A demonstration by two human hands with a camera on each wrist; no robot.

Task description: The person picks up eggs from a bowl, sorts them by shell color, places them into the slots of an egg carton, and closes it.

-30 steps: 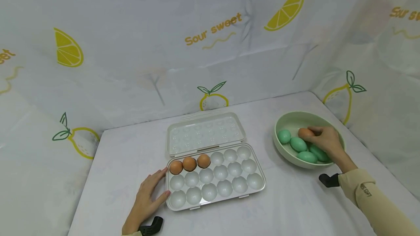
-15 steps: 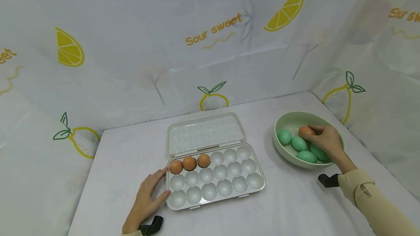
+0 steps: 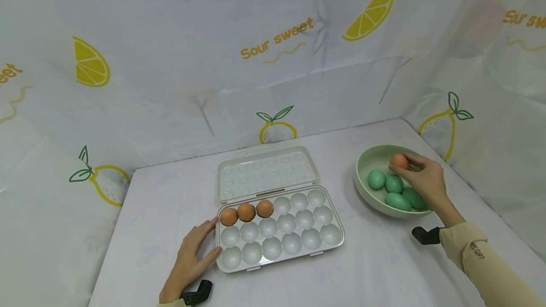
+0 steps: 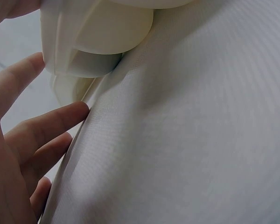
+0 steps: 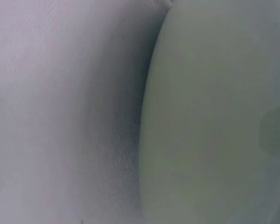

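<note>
1. Lemon-print sheeting (image 3: pixel 179 108) is hanging behind the egg tray (image 3: pixel 286 223); white-covered table (image 3: pixel 371 264) is supporting it.
2. Clear lid (image 3: pixel 268 174) is lying open along the tray's far edge.
3. We're seeing three brown eggs (image 3: pixel 246 212) filling the leftmost cups of the tray's far row.
4. Left hand (image 3: pixel 193 255): fingers spread, mostly straight; we're touching the tray's left end, thumb toward its near left corner.
5. Right hand (image 3: pixel 428 179): we're pinching a single brown egg (image 3: pixel 399 160) with thumb and fingertips, well right of the tray, over the green bowl (image 3: pixel 377 159). Can't tell whether it's touching the bowl.
6. Green eggs (image 3: pixel 376 179), four showing, are sitting in that bowl, right of the tray.
</note>
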